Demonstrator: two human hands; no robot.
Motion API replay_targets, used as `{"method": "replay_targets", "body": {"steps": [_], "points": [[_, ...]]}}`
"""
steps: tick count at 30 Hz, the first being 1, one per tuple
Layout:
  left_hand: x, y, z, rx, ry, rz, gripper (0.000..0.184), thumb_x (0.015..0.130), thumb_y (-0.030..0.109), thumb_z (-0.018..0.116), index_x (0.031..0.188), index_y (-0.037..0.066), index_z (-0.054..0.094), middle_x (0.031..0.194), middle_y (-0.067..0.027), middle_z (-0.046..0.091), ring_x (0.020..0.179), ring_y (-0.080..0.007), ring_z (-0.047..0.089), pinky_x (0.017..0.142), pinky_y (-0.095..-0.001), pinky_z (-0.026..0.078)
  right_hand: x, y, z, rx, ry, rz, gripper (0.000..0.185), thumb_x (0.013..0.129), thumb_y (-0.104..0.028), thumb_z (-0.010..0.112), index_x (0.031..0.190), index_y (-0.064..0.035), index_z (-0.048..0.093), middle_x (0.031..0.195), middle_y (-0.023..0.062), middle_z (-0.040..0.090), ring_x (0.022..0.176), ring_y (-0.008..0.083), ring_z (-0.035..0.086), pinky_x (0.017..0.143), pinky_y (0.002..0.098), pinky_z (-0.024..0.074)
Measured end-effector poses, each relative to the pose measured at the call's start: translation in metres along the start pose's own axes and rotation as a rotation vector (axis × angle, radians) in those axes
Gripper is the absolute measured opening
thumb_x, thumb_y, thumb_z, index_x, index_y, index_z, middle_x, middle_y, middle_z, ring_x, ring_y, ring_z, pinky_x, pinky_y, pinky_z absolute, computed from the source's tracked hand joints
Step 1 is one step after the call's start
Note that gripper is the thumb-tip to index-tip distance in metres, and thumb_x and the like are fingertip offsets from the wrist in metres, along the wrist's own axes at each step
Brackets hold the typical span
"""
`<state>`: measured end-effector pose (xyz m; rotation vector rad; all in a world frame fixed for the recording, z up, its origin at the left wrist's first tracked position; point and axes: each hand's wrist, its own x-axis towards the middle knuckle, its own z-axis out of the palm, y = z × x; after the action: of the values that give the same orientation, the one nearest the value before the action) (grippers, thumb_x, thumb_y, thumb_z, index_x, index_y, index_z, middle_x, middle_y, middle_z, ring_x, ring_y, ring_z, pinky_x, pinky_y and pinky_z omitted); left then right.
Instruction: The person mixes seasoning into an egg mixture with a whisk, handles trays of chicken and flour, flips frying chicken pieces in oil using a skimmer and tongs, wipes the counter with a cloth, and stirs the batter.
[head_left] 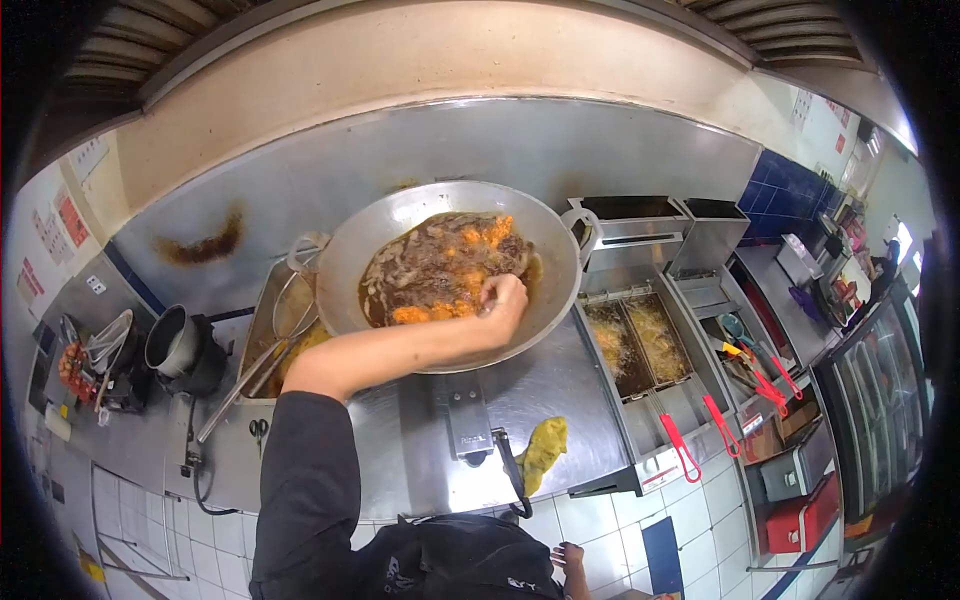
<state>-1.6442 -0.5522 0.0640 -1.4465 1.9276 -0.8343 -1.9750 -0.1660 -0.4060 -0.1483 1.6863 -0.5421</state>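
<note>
My left hand (505, 296) reaches over a large metal wok (350, 235) with its fingers curled closed. Whatever the fingers hold, if anything, is hidden. Below the hand, dark oil (425, 262) foams around several clumps of orange battered food (488, 233). My right hand (570, 556) hangs low beside my body, away from the wok. Its fingers look stretched out, with dark patches on them, and nothing shows in its grip. A long-handled wire strainer (292, 306) leans at the wok's left over a rectangular tray (255, 345).
A yellow-green cloth (543, 455) lies at the steel counter's front edge, near a control box (468, 430). To the right, fryer baskets (655, 335) sit in bubbling oil, and red handles (680, 447) stick out forward. Pots (175, 340) and scissors (259, 428) are on the left.
</note>
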Motion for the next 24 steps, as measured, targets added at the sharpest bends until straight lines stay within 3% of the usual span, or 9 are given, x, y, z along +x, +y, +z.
{"method": "replay_targets", "body": {"steps": [4,6,9,10,12,14,16,19,24], "points": [[0.007,-0.027,0.038,0.135,-0.007,-0.051,0.004,0.073,0.013,0.068,0.07,0.013,0.071,0.062,0.0045,0.061,0.054,-0.0151,0.062,0.035,-0.035,0.044,-0.008,-0.008,0.013,0.041,0.012,-0.071,0.028,0.088,-0.015,0.05,0.108,0.0027,0.056,0.087,0.0164,0.065,0.068,0.0285,0.066,0.057,0.0418,0.0564],[-0.008,-0.05,0.051,-0.036,-0.04,-0.047,0.005,0.074,0.017,0.069,0.076,0.014,0.073,0.068,0.0026,0.066,0.058,-0.0191,0.065,0.035,-0.0394,0.047,-0.006,-0.006,0.014,0.046,-0.013,-0.104,0.028,0.087,-0.014,0.048,0.108,0.0027,0.056,0.085,0.0162,0.065,0.067,0.028,0.066,0.056,0.0409,0.0561],[-0.027,-0.086,0.118,-0.157,0.116,-0.002,0.01,0.079,0.015,0.064,0.084,0.013,0.073,0.075,-0.0014,0.07,0.066,-0.0189,0.068,0.047,-0.0354,0.051,-0.01,-0.008,0.014,0.035,-0.017,-0.086,0.029,0.086,-0.015,0.047,0.108,0.0023,0.057,0.084,0.0156,0.065,0.065,0.0271,0.066,0.054,0.04,0.0557],[-0.053,-0.101,0.112,-0.175,0.219,0.007,0.013,0.081,0.013,0.062,0.089,0.012,0.072,0.076,-0.0032,0.07,0.068,-0.0191,0.069,0.052,-0.0334,0.052,-0.013,-0.009,0.014,0.022,-0.011,-0.064,0.03,0.086,-0.015,0.047,0.109,0.0021,0.057,0.084,0.0154,0.065,0.064,0.0268,0.065,0.053,0.0399,0.0556],[-0.089,-0.119,0.1,-0.278,0.159,-0.088,0.025,0.083,0.012,0.058,0.106,0.01,0.067,0.078,-0.0067,0.07,0.073,-0.0211,0.069,0.058,-0.032,0.052,-0.004,-0.003,0.007,0.0,-0.011,-0.052,0.03,0.087,-0.018,0.047,0.108,0.0003,0.057,0.084,0.0145,0.065,0.064,0.027,0.066,0.053,0.0402,0.0559],[-0.118,-0.139,0.101,-0.295,0.104,-0.063,0.034,0.084,0.01,0.055,0.118,0.008,0.061,0.074,-0.0098,0.069,0.069,-0.0246,0.069,0.056,-0.037,0.052,0.018,0.015,-0.008,-0.037,-0.014,-0.109,0.028,0.089,-0.022,0.045,0.106,-0.0035,0.058,0.086,0.0138,0.066,0.069,0.0295,0.067,0.057,0.0466,0.0566],[-0.156,-0.152,0.086,-0.449,0.138,-0.148,0.039,0.082,0.01,0.057,0.12,0.008,0.06,0.07,-0.0149,0.067,0.066,-0.0283,0.067,0.056,-0.0396,0.052,0.028,0.022,-0.017,-0.009,-0.011,-0.088,0.026,0.089,-0.021,0.045,0.103,-0.0032,0.059,0.086,0.0147,0.066,0.069,0.0305,0.066,0.058,0.0497,0.0559],[-0.2,-0.168,0.073,-0.512,0.119,-0.191,0.039,0.082,0.012,0.059,0.122,0.01,0.061,0.068,-0.0192,0.064,0.063,-0.0325,0.065,0.056,-0.0415,0.052,0.009,0.022,-0.016,0.02,0.018,-0.107,0.024,0.086,-0.02,0.052,0.099,-0.0006,0.057,0.082,0.015,0.065,0.065,0.0278,0.065,0.054,0.0431,0.0555],[-0.261,-0.21,0.071,-0.768,0.03,-0.426,0.034,0.087,0.02,0.058,0.12,0.017,0.063,0.078,-0.0193,0.066,0.078,-0.038,0.064,0.073,-0.0477,0.051,0.013,0.02,-0.031,-0.033,0.024,-0.042,0.023,0.085,-0.018,0.052,0.099,0.0002,0.056,0.084,0.0161,0.065,0.065,0.0298,0.065,0.053,0.0442,0.0547]]}}
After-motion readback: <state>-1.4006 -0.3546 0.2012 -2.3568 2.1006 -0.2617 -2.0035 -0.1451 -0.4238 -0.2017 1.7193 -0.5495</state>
